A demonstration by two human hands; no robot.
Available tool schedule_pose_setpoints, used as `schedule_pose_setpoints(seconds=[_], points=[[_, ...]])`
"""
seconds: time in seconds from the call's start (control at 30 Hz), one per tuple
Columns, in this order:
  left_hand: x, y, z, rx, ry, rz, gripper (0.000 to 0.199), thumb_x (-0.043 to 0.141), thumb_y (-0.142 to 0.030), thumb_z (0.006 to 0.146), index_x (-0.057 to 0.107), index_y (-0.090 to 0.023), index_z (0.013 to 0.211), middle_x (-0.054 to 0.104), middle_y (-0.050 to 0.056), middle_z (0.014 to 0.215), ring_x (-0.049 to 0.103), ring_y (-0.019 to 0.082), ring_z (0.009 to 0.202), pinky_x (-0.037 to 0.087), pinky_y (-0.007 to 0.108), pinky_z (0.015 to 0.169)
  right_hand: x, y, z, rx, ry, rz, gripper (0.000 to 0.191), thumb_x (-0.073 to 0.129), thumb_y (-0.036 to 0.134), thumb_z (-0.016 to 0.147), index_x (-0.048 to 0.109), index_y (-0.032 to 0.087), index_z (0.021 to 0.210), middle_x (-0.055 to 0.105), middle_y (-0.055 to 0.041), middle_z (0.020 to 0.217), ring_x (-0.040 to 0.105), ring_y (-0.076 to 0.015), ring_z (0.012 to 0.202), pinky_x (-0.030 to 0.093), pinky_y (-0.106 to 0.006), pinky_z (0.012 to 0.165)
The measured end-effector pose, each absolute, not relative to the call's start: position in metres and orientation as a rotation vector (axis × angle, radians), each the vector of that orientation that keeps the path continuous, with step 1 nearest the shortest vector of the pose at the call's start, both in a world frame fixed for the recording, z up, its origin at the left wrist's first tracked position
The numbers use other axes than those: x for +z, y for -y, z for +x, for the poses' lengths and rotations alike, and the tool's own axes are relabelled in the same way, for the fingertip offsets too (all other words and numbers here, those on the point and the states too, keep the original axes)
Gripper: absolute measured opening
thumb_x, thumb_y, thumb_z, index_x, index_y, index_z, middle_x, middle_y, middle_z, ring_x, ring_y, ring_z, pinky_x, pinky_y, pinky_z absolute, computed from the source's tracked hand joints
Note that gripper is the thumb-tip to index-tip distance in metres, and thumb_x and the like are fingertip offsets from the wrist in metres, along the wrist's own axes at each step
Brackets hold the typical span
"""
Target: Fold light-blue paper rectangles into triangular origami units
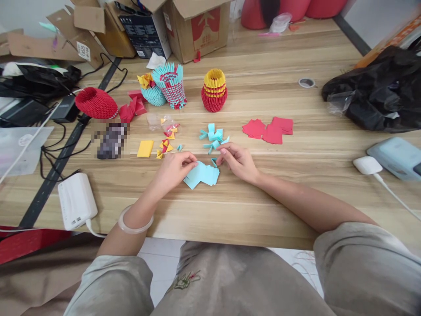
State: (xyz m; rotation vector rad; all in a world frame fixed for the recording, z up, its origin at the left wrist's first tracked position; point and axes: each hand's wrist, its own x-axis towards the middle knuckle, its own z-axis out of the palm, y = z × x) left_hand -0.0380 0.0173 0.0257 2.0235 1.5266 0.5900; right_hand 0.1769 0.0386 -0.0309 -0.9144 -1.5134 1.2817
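folding seems in hand: the left hand (pixel 176 168) pinches blue sheets (pixel 208 175) towards the surface's (pixel 230 221) front edge; whether the right hand (pixel 240 162) grips anything, i cannot tell. next likely needs one sheet separated.

From a distance I am viewing smooth, matt light-blue paper squares (pixel 209 174); a pale wood-grained tabletop (pixel 237 217) is showing a smooth, low sheen; a rounded red-and-yellow folded-paper vase (pixel 214 100) is looking rough, ridged; a crumpled black plastic bag (pixel 371 94) is glistening.
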Motion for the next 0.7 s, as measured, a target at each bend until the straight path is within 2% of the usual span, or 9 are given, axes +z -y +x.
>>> schedule_pose_setpoints(seconds=[0.13, 0.23, 0.33, 0.47, 0.57, 0.7], points=[[0.026, -0.017, -0.037, 0.627, -1.542, 2.016, 0.015, 0.064, -0.032, 0.078, 0.070, -0.018, 0.076, 0.074, 0.005, 0.083, 0.066, 0.018, 0.071, 0.051, 0.028, 0.064, -0.033, -0.037, 0.177, 1.161, 1.548, -0.929, 0.032, 0.049, 0.047, 0.090, 0.062, 0.018, 0.097, 0.072, -0.0072, 0.091, 0.067, -0.0143, 0.080, 0.051, -0.024, 0.059], [0.025, -0.015, -0.035, 0.787, -1.486, 1.811, 0.021, 0.067, -0.037, 0.076, 0.069, -0.015, 0.079, 0.072, 0.005, 0.074, 0.065, 0.016, 0.063, 0.050, 0.026, 0.057, -0.032, -0.035, 0.177, 1.075, 1.531, -0.915, 0.030, 0.050, 0.045, 0.091, 0.065, 0.019, 0.092, 0.072, -0.0071, 0.093, 0.067, -0.0155, 0.086, 0.054, -0.027, 0.066], [0.024, -0.012, -0.028, 0.953, -1.397, 1.639, 0.027, 0.072, -0.040, 0.072, 0.068, -0.014, 0.078, 0.072, 0.005, 0.072, 0.064, 0.014, 0.059, 0.051, 0.024, 0.053, -0.029, -0.031, 0.177, 1.090, 1.596, -0.886, 0.027, 0.058, 0.044, 0.086, 0.067, 0.018, 0.088, 0.072, -0.0054, 0.083, 0.065, -0.0134, 0.070, 0.052, -0.026, 0.062], [0.021, -0.010, -0.020, 1.060, -1.297, 1.563, 0.029, 0.074, -0.042, 0.070, 0.067, -0.015, 0.076, 0.072, 0.005, 0.072, 0.064, 0.014, 0.060, 0.052, 0.023, 0.052, -0.025, -0.024, 0.176, 1.204, 1.736, -0.821, 0.025, 0.067, 0.042, 0.078, 0.067, 0.017, 0.078, 0.066, -0.0015, 0.067, 0.051, -0.0080, 0.049, 0.043, -0.022, 0.047], [0.017, -0.008, -0.018, 1.090, -1.297, 1.555, 0.027, 0.076, -0.037, 0.069, 0.063, -0.016, 0.081, 0.071, 0.004, 0.074, 0.066, 0.014, 0.065, 0.055, 0.023, 0.059, -0.025, -0.022, 0.175, 1.199, 1.741, -0.827, 0.026, 0.063, 0.038, 0.082, 0.064, 0.016, 0.069, 0.058, 0.0007, 0.057, 0.044, -0.0065, 0.046, 0.036, -0.021, 0.044], [0.012, -0.006, -0.018, 1.123, -1.297, 1.650, 0.028, 0.077, -0.029, 0.068, 0.061, -0.017, 0.087, 0.069, 0.001, 0.074, 0.067, 0.014, 0.069, 0.057, 0.025, 0.065, -0.028, -0.022, 0.173, 1.303, 1.644, -0.831, 0.024, 0.062, 0.037, 0.082, 0.062, 0.015, 0.071, 0.056, 0.0012, 0.057, 0.046, -0.0070, 0.047, 0.038, -0.021, 0.046]])
